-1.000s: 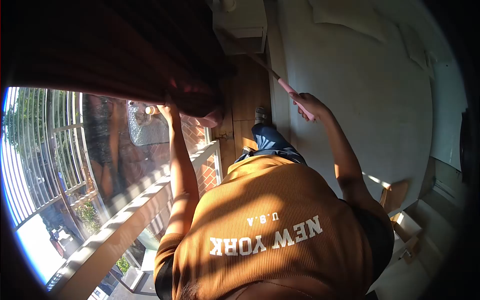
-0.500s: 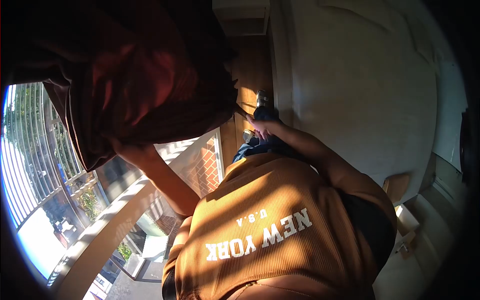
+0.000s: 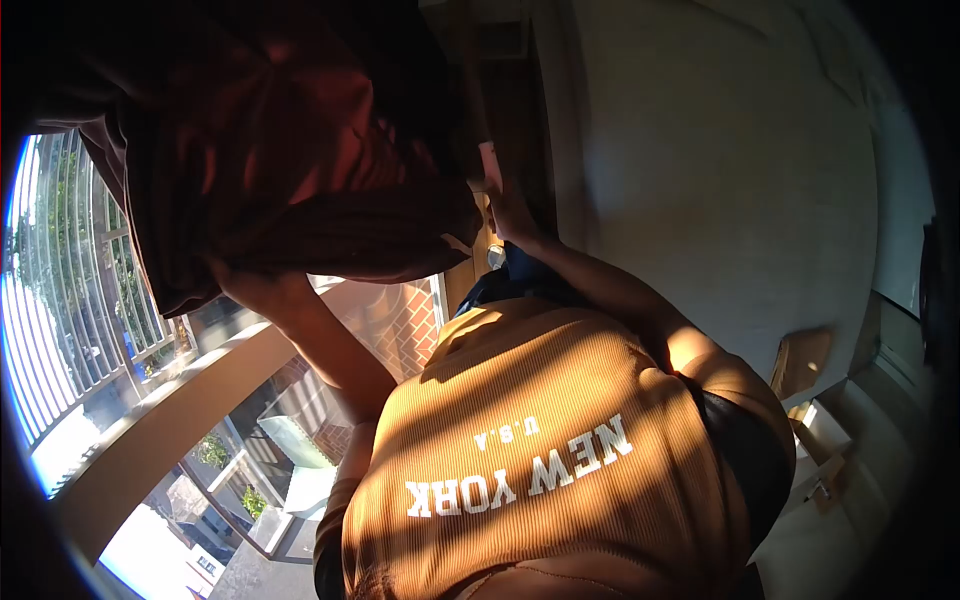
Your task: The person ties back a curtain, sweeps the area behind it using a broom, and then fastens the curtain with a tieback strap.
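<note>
A big dark red cloth that looks like a curtain (image 3: 330, 160) fills the upper left, its lower edge hanging in folds. My left hand (image 3: 250, 285) is closed on that lower edge at the left, the fingers partly hidden by the fabric. Just right of the curtain's loose corner, my right hand (image 3: 508, 208) points away from me with fingers stretched out and a sunlit fingertip. I see nothing held in it. Whether it touches the cloth's side edge, I cannot tell.
A barred window (image 3: 75, 300) and its ledge (image 3: 200, 385) are at the left. A wide pale surface, perhaps a bed (image 3: 720, 180), lies to the right. An open drawer (image 3: 825, 440) stands at the lower right. Brick-patterned flooring (image 3: 420, 315) shows below the curtain.
My right hand has let go of the curtain's corner and moved up and away, fingers now straight. The curtain's lower edge has risen slightly; my left hand still grips it.
</note>
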Demonstrator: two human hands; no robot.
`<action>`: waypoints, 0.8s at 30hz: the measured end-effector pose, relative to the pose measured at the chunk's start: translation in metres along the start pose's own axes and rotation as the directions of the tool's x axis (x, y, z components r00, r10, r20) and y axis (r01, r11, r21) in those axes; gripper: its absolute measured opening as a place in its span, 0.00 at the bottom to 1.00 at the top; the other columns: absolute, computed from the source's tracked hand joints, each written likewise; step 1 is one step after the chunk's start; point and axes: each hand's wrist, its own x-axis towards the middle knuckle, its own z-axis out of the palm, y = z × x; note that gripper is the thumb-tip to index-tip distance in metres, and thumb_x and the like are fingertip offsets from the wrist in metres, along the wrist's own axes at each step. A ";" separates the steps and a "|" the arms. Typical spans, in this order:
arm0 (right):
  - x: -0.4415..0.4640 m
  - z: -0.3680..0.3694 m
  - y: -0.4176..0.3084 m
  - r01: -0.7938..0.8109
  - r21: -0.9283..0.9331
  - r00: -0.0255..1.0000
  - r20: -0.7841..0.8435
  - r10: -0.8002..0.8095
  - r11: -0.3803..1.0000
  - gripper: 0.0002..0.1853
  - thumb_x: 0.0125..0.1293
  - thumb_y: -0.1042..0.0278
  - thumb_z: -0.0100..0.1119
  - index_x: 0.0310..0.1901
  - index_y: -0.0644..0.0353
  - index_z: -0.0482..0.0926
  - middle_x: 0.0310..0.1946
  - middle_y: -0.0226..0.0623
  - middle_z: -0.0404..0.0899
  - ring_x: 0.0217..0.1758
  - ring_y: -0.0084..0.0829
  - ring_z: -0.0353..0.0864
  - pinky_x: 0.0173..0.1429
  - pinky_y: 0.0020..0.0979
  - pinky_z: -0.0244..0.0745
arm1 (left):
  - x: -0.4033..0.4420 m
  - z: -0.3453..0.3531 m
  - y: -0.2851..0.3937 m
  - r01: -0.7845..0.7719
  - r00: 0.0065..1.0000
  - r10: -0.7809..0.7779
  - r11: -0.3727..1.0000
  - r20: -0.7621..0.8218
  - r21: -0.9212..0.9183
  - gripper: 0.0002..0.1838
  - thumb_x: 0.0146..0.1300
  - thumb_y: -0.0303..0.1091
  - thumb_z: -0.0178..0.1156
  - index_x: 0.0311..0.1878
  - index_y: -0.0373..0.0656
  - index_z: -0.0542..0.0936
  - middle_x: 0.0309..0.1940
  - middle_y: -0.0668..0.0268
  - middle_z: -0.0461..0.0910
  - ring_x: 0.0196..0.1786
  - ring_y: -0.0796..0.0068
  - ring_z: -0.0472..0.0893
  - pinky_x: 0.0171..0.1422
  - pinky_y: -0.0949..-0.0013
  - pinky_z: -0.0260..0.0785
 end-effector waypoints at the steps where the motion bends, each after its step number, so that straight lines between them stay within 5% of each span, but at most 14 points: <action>1: 0.000 0.012 0.056 -0.072 -0.219 0.993 0.079 0.092 0.973 0.33 0.64 0.31 0.30 0.43 0.58 0.67 0.21 0.31 0.69 0.16 0.25 0.70 0.21 0.30 0.69 | -0.001 0.003 0.002 0.031 0.998 -0.030 0.999 0.057 -0.025 0.24 0.66 0.48 0.47 0.54 0.37 0.72 0.53 0.58 0.74 0.57 0.60 0.72 0.65 0.54 0.61; 3: -0.011 0.023 0.126 -0.268 -0.114 0.865 0.409 0.291 0.957 0.31 0.65 0.33 0.31 0.47 0.57 0.65 0.27 0.33 0.71 0.21 0.25 0.72 0.26 0.27 0.70 | -0.004 0.005 0.006 0.093 0.983 -0.079 0.993 0.168 -0.074 0.22 0.67 0.46 0.46 0.54 0.37 0.72 0.53 0.58 0.74 0.58 0.60 0.71 0.65 0.54 0.60; 5: -0.018 0.019 0.124 -0.573 -0.183 0.678 0.441 0.588 0.799 0.29 0.66 0.35 0.33 0.49 0.56 0.63 0.31 0.35 0.71 0.27 0.24 0.73 0.31 0.26 0.71 | -0.003 -0.012 0.014 0.209 0.959 -0.178 0.970 0.222 -0.121 0.25 0.64 0.47 0.49 0.54 0.35 0.71 0.52 0.56 0.74 0.57 0.61 0.72 0.64 0.56 0.62; 6: -0.014 0.012 0.121 -0.678 -0.049 0.608 0.523 0.597 0.734 0.28 0.66 0.36 0.36 0.49 0.56 0.63 0.32 0.35 0.71 0.28 0.24 0.73 0.32 0.26 0.71 | -0.002 -0.017 0.017 0.264 0.941 -0.222 0.954 0.255 -0.143 0.27 0.62 0.48 0.51 0.54 0.34 0.71 0.51 0.55 0.75 0.56 0.61 0.73 0.64 0.57 0.62; 7: -0.006 0.005 0.126 -0.776 0.061 0.532 0.598 0.600 0.627 0.27 0.66 0.38 0.38 0.49 0.56 0.63 0.32 0.35 0.71 0.29 0.23 0.73 0.33 0.25 0.71 | -0.008 -0.013 0.021 -0.204 0.946 0.097 0.919 0.308 0.337 0.30 0.58 0.49 0.53 0.55 0.32 0.70 0.51 0.54 0.75 0.55 0.61 0.74 0.63 0.58 0.63; 8: 0.001 -0.015 0.143 -0.814 0.315 0.527 0.755 0.391 0.489 0.26 0.66 0.39 0.40 0.48 0.57 0.64 0.32 0.35 0.71 0.29 0.23 0.72 0.33 0.25 0.71 | -0.020 -0.008 0.027 -0.586 0.810 0.322 0.471 0.490 0.659 0.33 0.55 0.50 0.56 0.56 0.31 0.69 0.50 0.52 0.75 0.54 0.61 0.75 0.62 0.59 0.64; 9: 0.005 -0.025 0.155 -0.823 0.502 0.548 0.824 0.142 0.267 0.25 0.65 0.40 0.43 0.46 0.57 0.65 0.31 0.35 0.70 0.28 0.23 0.72 0.32 0.25 0.71 | -0.030 -0.006 0.033 -0.713 0.592 0.355 -0.188 0.723 0.676 0.37 0.52 0.51 0.58 0.57 0.29 0.68 0.49 0.51 0.75 0.53 0.61 0.76 0.61 0.61 0.65; 10: -0.006 -0.036 0.105 -0.832 0.547 0.552 0.795 0.252 0.096 0.23 0.64 0.42 0.48 0.42 0.57 0.66 0.29 0.35 0.70 0.23 0.22 0.71 0.26 0.24 0.70 | -0.026 -0.022 0.047 -0.711 0.598 0.403 -0.131 0.692 0.691 0.45 0.43 0.51 0.63 0.58 0.25 0.65 0.49 0.48 0.76 0.51 0.60 0.77 0.58 0.64 0.67; 12: -0.014 -0.057 0.024 -0.789 0.611 0.593 0.736 0.328 0.056 0.22 0.61 0.45 0.54 0.32 0.60 0.68 0.21 0.30 0.66 0.18 0.19 0.66 0.20 0.20 0.65 | -0.038 -0.026 0.064 -0.679 0.599 0.421 -0.185 0.681 0.711 0.44 0.43 0.51 0.64 0.58 0.25 0.65 0.48 0.48 0.76 0.52 0.60 0.77 0.58 0.64 0.67; 14: -0.009 -0.070 -0.025 -0.617 0.727 0.785 0.547 0.290 0.300 0.23 0.61 0.43 0.53 0.33 0.60 0.69 0.21 0.29 0.66 0.18 0.19 0.66 0.21 0.21 0.66 | -0.052 -0.026 0.076 -0.665 0.576 0.414 -0.264 0.705 0.699 0.41 0.48 0.53 0.58 0.57 0.25 0.67 0.49 0.45 0.75 0.52 0.55 0.76 0.58 0.61 0.67; 17: -0.008 -0.073 -0.102 -0.408 0.729 0.906 0.396 0.146 0.550 0.25 0.62 0.40 0.49 0.35 0.59 0.69 0.21 0.29 0.66 0.18 0.21 0.68 0.21 0.23 0.66 | -0.065 -0.031 0.090 -0.664 0.543 0.429 -0.307 0.722 0.682 0.42 0.48 0.55 0.57 0.57 0.25 0.67 0.49 0.45 0.75 0.52 0.54 0.76 0.58 0.60 0.67; 21: 0.010 -0.014 -0.124 0.014 0.628 0.987 0.115 -0.111 0.778 0.27 0.63 0.38 0.46 0.37 0.60 0.68 0.20 0.29 0.67 0.18 0.23 0.69 0.21 0.26 0.67 | -0.085 -0.036 0.100 -0.551 0.644 0.476 -0.253 0.598 0.795 0.39 0.46 0.48 0.62 0.58 0.31 0.67 0.50 0.50 0.75 0.53 0.59 0.76 0.62 0.63 0.64; 22: 0.019 0.003 -0.110 0.112 0.587 0.982 0.059 -0.180 0.802 0.28 0.63 0.37 0.46 0.38 0.60 0.68 0.19 0.29 0.67 0.18 0.24 0.70 0.21 0.27 0.67 | -0.089 -0.038 0.097 -0.516 0.664 0.523 -0.196 0.534 0.834 0.37 0.48 0.47 0.61 0.58 0.32 0.67 0.50 0.50 0.75 0.53 0.59 0.76 0.62 0.63 0.64; 24: 0.053 0.045 -0.032 0.229 0.174 0.973 -0.021 -0.229 0.958 0.29 0.64 0.36 0.42 0.33 0.60 0.69 0.16 0.30 0.67 0.17 0.25 0.71 0.22 0.28 0.68 | -0.093 -0.042 0.096 -0.518 0.685 0.505 -0.169 0.525 0.838 0.34 0.53 0.47 0.59 0.59 0.33 0.66 0.52 0.51 0.73 0.54 0.60 0.75 0.62 0.62 0.63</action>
